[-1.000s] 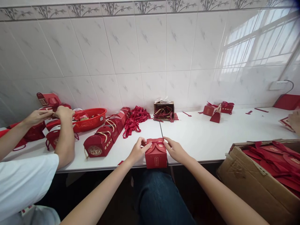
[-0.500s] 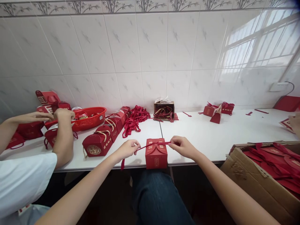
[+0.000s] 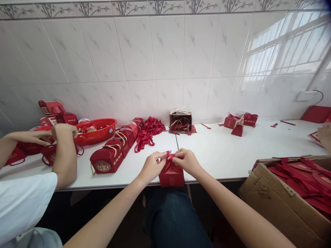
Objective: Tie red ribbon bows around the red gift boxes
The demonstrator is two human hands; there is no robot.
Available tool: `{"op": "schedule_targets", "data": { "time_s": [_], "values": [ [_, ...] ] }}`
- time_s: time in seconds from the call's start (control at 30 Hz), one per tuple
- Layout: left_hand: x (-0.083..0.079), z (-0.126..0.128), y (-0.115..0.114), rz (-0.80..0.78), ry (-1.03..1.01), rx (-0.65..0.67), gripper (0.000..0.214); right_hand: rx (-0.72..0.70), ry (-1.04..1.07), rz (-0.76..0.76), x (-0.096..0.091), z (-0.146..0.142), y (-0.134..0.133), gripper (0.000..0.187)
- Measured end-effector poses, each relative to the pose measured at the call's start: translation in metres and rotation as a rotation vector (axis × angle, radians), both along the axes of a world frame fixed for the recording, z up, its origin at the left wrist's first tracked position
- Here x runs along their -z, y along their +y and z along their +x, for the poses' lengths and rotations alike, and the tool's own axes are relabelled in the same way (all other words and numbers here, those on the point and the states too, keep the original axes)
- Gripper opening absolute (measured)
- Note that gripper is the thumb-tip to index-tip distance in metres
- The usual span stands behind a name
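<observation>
A small red gift box [image 3: 171, 176] stands at the near edge of the white table [image 3: 224, 151], right in front of me. A red ribbon [image 3: 168, 156] crosses its top. My left hand [image 3: 152, 165] and my right hand [image 3: 184, 161] meet above the box, and each pinches a part of the ribbon between its fingertips. The ribbon's ends are mostly hidden by my fingers.
A person in a white shirt at the left handles red boxes [image 3: 49, 151]. A row of finished red boxes [image 3: 108, 158], a red basket [image 3: 95, 131], a ribbon pile [image 3: 148, 131] and a small carton [image 3: 181, 120] lie behind. An open cardboard box [image 3: 284, 199] of flat red blanks sits at right.
Half a second ago my hands were apart, pulling the ribbon taut to both sides. They have now come together over the box top, still holding the ribbon.
</observation>
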State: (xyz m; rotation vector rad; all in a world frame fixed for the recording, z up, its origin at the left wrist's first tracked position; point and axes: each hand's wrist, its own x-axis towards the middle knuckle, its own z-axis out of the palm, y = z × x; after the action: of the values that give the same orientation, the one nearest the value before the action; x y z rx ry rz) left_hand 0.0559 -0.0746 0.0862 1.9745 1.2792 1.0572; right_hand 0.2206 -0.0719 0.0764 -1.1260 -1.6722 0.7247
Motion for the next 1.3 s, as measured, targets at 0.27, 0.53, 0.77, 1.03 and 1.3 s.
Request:
{"op": "schedule_targets", "data": {
  "time_s": [0.27, 0.53, 0.77, 1.03, 1.3],
  "values": [
    [0.010, -0.008, 0.005, 0.361, 0.215, 0.192, 0.033, -0.112, -0.124, -0.177, -0.006, -0.001, 0.010, 0.010],
    [-0.006, -0.025, 0.024, 0.395, 0.359, 0.192, 0.018, -0.110, -0.286, -0.170, -0.015, 0.013, 0.021, 0.008],
    [-0.020, -0.050, 0.024, 0.294, 0.476, 0.164, 0.014, 0.047, -0.379, -0.079, -0.007, 0.043, 0.021, 0.013],
    [-0.017, -0.051, 0.029, 0.319, 0.605, 0.139, 0.023, 0.179, -0.467, 0.013, 0.002, 0.044, 0.015, 0.018],
    [0.022, -0.068, 0.041, -0.077, -0.147, 0.053, 0.043, -0.395, -0.035, -0.141, 0.043, 0.037, 0.010, 0.109]
  ]
}}
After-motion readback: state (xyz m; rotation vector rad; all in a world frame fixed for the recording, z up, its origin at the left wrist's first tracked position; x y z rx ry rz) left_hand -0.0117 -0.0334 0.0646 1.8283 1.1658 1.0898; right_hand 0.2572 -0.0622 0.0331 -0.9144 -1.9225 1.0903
